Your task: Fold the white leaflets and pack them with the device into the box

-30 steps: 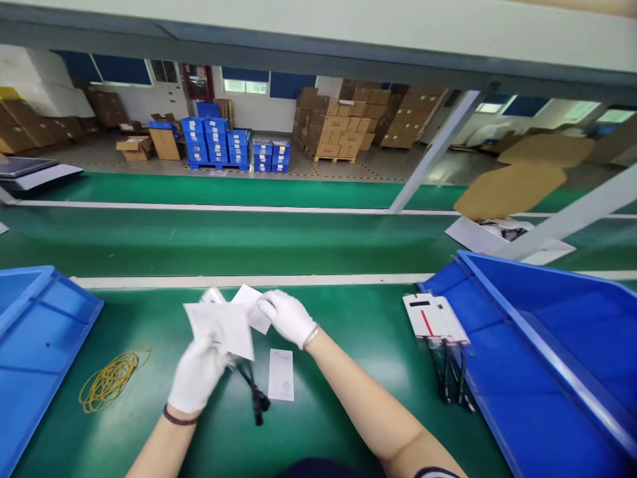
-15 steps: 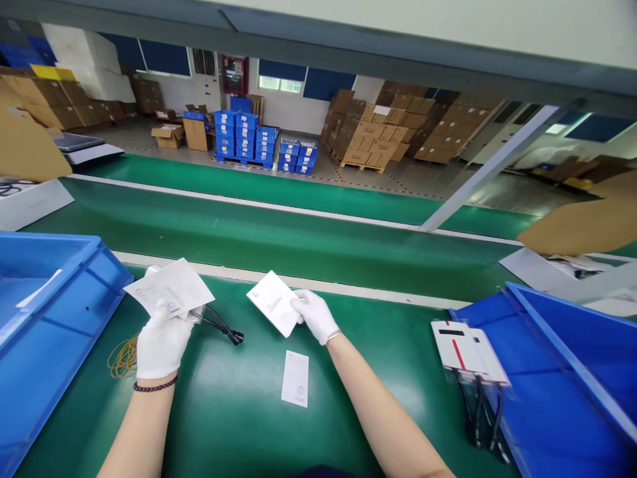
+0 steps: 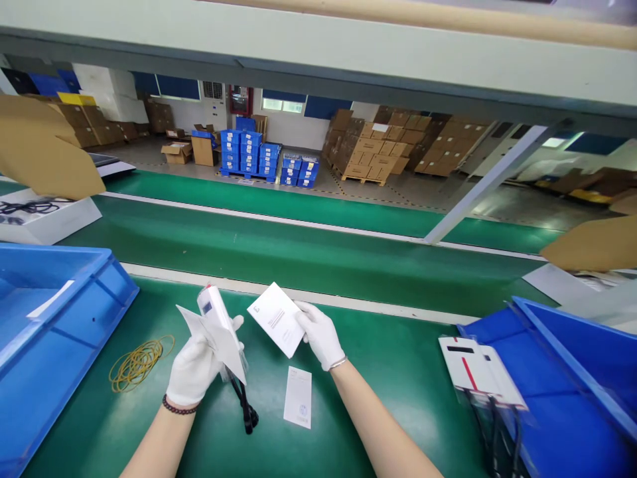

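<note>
My gloved left hand point(image 3: 192, 368) grips a white electronic device point(image 3: 217, 312) with black cables point(image 3: 245, 405) hanging from it. Pinched against that device is a bent white paper sheet point(image 3: 219, 342). In my gloved right hand point(image 3: 321, 332) is a white printed booklet point(image 3: 279, 318), held at a tilt by its right edge. Below the booklet, a small printed card point(image 3: 298, 397) with a blue stamp lies flat on the green work surface point(image 3: 249, 458). Yellow rubber bands point(image 3: 139, 363) lie in a loose bundle left of my left hand.
A blue bin point(image 3: 54, 332) stands at the left, another blue bin point(image 3: 572, 385) at the right. White devices with black cables point(image 3: 480, 368) lean against the right bin. Beyond a white rail runs a green conveyor belt point(image 3: 308, 245). A metal beam point(image 3: 318, 60) crosses above.
My left hand has moved right and turned, bringing the device into sight beside the paper and swinging its cables downward. The booklet stays in my right hand. The view has tilted slightly upward.
</note>
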`<action>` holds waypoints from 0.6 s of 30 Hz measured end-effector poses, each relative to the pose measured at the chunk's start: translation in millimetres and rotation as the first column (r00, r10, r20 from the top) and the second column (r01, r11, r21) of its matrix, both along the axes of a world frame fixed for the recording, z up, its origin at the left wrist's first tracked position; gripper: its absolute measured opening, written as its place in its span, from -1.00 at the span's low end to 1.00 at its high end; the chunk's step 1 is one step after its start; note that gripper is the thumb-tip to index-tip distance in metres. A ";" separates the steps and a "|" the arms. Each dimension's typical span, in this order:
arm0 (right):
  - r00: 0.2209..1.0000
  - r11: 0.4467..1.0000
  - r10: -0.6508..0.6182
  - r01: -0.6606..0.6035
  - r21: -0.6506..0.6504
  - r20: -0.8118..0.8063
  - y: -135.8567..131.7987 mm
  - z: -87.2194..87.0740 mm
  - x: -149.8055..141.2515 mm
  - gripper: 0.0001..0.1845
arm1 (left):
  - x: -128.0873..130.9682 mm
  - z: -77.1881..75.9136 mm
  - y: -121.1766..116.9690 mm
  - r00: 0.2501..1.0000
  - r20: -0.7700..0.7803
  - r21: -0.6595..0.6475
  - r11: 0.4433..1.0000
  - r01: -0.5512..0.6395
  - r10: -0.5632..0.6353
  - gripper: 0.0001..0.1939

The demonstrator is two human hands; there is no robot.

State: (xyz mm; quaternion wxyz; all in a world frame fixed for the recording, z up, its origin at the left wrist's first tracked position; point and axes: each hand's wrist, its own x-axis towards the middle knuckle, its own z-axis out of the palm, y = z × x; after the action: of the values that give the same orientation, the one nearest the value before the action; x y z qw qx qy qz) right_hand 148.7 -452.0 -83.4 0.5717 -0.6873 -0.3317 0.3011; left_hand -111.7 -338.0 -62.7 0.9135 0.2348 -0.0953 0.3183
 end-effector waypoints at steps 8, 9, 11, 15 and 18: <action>0.726 0.999 0.016 -0.042 0.020 0.688 -0.8 -25.1 -9.5 -0.75 | -8.4 3.1 11.4 0.997 0.076 -0.045 0.999 -0.017 0.020 -0.56; 0.711 0.998 0.004 -0.042 0.036 0.703 -0.3 -23.7 -10.1 -0.79 | -9.1 2.7 12.7 0.997 0.076 -0.058 0.998 -0.025 0.030 -0.57; 0.717 0.995 -0.034 -0.041 0.091 0.697 0.2 -18.1 -10.3 -0.84 | -9.6 1.8 13.8 0.996 0.072 -0.086 0.995 -0.043 0.050 -0.56; 0.918 0.984 0.052 -0.115 0.139 0.392 -1.8 -4.8 -5.3 -0.83 | -9.6 -0.3 14.6 0.995 0.067 -0.129 0.989 -0.070 0.080 -0.53; 0.996 0.989 0.058 -0.066 0.133 0.061 -5.2 3.6 3.4 -0.70 | -10.6 -2.1 16.5 0.993 0.064 -0.148 0.985 -0.089 0.100 -0.56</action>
State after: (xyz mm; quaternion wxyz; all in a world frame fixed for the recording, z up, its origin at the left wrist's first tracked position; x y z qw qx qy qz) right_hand 152.1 -457.2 -79.7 0.5977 -0.6446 -0.3887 0.2759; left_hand -122.3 -321.5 -64.8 0.9081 0.1604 -0.0930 0.3756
